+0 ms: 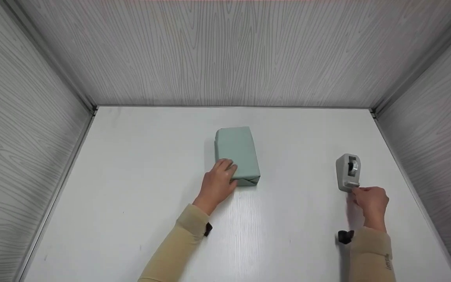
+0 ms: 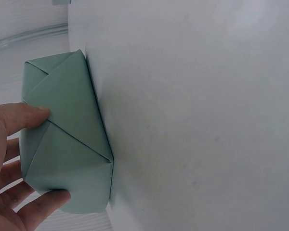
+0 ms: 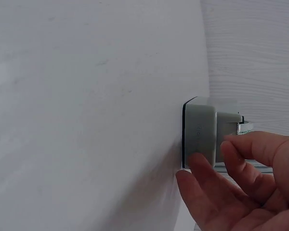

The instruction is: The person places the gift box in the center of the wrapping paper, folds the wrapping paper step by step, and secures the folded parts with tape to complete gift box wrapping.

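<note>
A box wrapped in pale green paper (image 1: 238,149) lies flat near the middle of the table. My left hand (image 1: 216,185) grips its near left corner. In the left wrist view the thumb (image 2: 31,118) lies on the folded end flap and the fingers reach round the side. At the right stands a grey tape dispenser (image 1: 341,172) with a roll of clear tape (image 1: 353,166). My right hand (image 1: 372,199) is at its near end, where thumb and forefinger pinch the tape's end beside the toothed cutter (image 3: 238,128). The other fingers curl loosely near the dispenser's front.
The white table (image 1: 131,176) is bounded by wood-grain panels at the back (image 1: 225,55), left and right. The dispenser stands close to the right panel (image 1: 441,117). A small black device sits at each wrist.
</note>
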